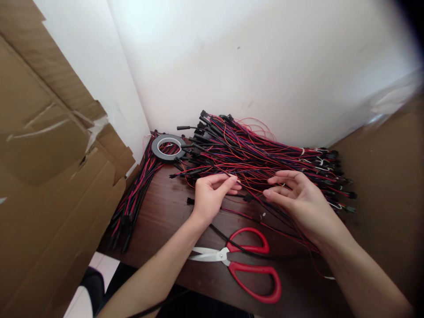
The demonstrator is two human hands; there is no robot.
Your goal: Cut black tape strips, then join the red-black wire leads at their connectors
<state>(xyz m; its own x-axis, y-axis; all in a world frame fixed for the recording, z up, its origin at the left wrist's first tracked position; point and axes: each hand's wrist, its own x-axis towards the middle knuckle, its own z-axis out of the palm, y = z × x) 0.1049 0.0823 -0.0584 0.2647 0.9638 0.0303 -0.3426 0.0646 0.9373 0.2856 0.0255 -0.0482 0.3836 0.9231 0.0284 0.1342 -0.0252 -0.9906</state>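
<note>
My left hand (pixel 213 194) is closed in a pinch on a thin wire in front of a large pile of red and black wires (pixel 245 150). To its right, my right hand (pixel 293 192) has its fingers apart and curved, close over the wires; nothing shows between thumb and fingertips. Below both hands, a pair of scissors with red handles (pixel 274 282) lies on the dark brown table (pixel 165 198), blades pointing left and slightly parted. A black cable crosses the handles. Loose red and black wires run under my right hand.
A roll of dark tape (pixel 159 153) rests on a smaller wire bundle (pixel 135 194) at the left. Cardboard (pixel 49 185) stands at the left, and another brown panel (pixel 387 176) at the right. A white wall (pixel 232 57) rises behind.
</note>
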